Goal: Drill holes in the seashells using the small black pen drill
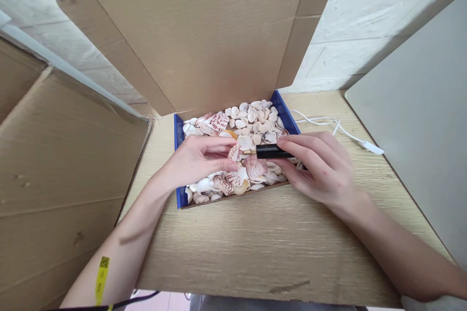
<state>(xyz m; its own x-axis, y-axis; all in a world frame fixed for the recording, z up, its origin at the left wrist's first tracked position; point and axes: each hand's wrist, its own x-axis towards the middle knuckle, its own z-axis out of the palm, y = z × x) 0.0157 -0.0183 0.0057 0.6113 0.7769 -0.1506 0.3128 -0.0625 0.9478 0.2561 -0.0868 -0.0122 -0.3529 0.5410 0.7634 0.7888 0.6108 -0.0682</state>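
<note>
Left hand: thumb and fingers pinched on a shell. Right hand: gripping a tool, metal tip toward the shell; contact unclear. Risk: a loose pinch or hard push could slip or chip it. Shell: at left fingertips, between hands, over loose shells in a blue tray. Table beneath.

Wall: pale blocks, upper left and right.
Carton: brown cardboard, left side.
Panel: light grey, right side.
White cable: on tabletop, right of centre.
</note>
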